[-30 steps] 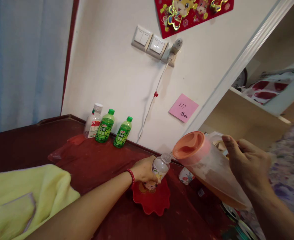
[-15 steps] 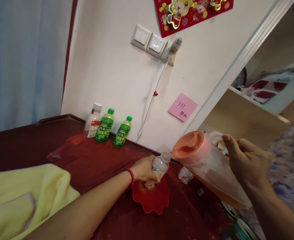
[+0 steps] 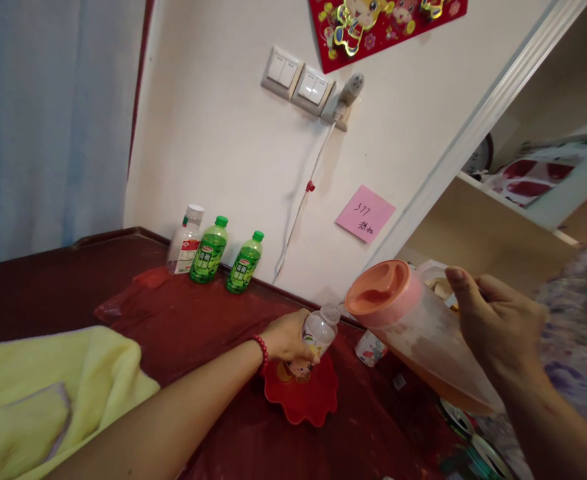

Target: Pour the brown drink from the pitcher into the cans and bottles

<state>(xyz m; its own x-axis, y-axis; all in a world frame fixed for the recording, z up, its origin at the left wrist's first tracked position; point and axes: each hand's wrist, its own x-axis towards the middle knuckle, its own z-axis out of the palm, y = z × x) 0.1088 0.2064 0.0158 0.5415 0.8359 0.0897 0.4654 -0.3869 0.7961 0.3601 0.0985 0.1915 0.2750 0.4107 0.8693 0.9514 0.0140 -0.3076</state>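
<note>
The person's left hand (image 3: 288,339) grasps a clear bottle (image 3: 319,328) over a red scalloped dish (image 3: 306,399), near the table's (image 3: 243,443) wall-side edge. The right hand (image 3: 503,327) is clenched round the handle of a tilted pitcher (image 3: 436,347), its orange-lidded end just beside the bottle's mouth. Along that edge stand two green bottles (image 3: 209,255) labelled "青梅". A pink note (image 3: 366,215) on the wall (image 3: 213,133) reads "377" above smaller handwriting.

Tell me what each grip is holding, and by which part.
The left grip holds the clear bottle around its body, below the neck; the right grip holds the pitcher by its handle.
</note>
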